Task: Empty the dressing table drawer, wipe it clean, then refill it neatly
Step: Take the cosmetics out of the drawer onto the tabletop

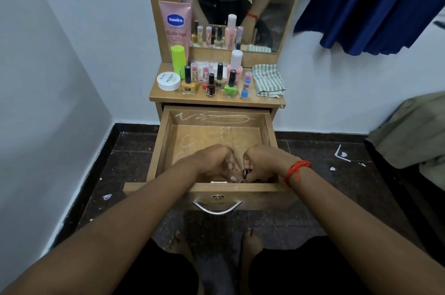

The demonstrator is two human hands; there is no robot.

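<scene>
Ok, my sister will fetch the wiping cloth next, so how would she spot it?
Look at the wooden dressing table top below the mirror. At its right end, right of the row of small bottles, lies the folded cloth. It is the only fabric there, white with grey-green stripes.

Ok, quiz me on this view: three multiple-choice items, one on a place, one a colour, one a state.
1. The cloth lies: A left of the bottles; B right of them; C behind them.
2. The tube is: A pink; B blue; C white.
3. The drawer is: A shut; B lifted out; C pulled open.
Key: 1 B, it sits at the tabletop's right end; 2 A, its body is pink; 3 C, its inside shows.
</scene>
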